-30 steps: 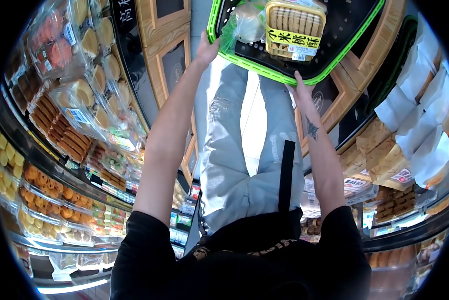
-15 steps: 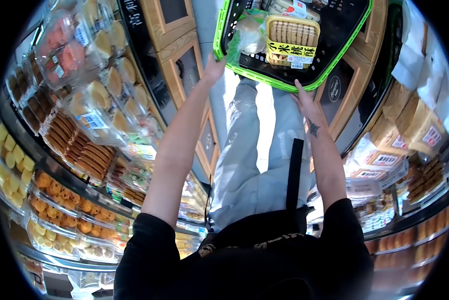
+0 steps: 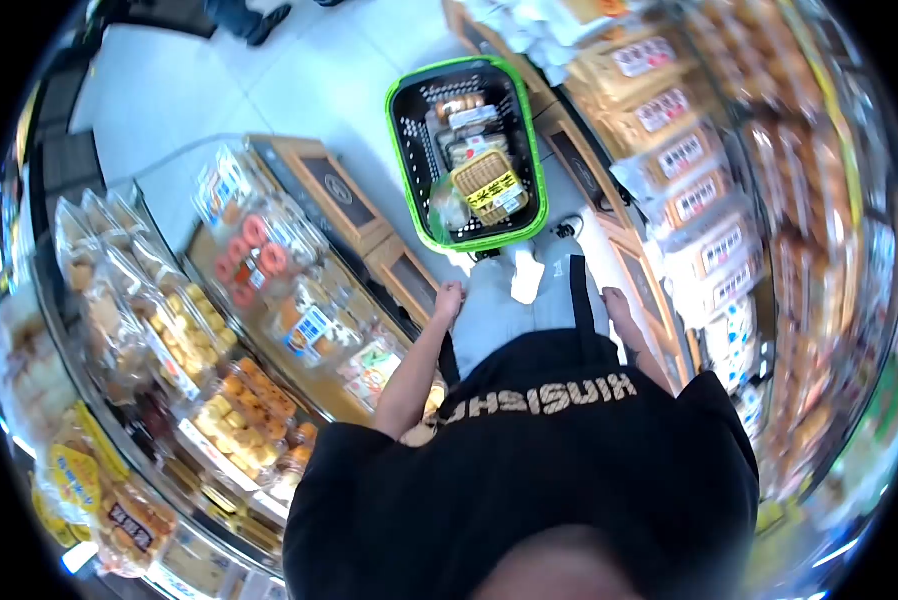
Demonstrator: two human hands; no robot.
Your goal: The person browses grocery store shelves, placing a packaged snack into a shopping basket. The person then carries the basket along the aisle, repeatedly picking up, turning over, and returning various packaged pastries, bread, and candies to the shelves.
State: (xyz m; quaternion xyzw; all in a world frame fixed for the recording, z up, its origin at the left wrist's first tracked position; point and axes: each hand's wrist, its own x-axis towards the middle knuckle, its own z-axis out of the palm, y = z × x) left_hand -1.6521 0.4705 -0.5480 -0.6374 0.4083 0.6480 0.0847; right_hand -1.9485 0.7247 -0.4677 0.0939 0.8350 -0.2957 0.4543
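A black basket with a green rim [image 3: 401,170] stands beyond my feet. Inside it lie a tray of cookies with a yellow label [image 3: 489,188], a clear bag with something pale and green [image 3: 449,208] and several other packs [image 3: 474,118]. Neither hand touches the basket. My left hand [image 3: 450,300] hangs beside my left thigh, fingers curled in, with nothing seen in it. On the other side, my right hand [image 3: 617,303] hangs by my right thigh, small and slightly blurred, its fingers curled and no object visible in it.
Shelves of packed pastries [image 3: 239,425] line the left, with a wooden cabinet [image 3: 334,195] below. More packs [image 3: 704,195] and bread rows [image 3: 794,170] are on the right, above another wooden cabinet [image 3: 581,165]. Another person's shoe [image 3: 269,25] shows on the tiled floor [image 3: 299,90].
Both hands have let go of the basket rim and drawn back beside my thighs. The basket now stands lower and farther away, and the view has swung to show more floor ahead.
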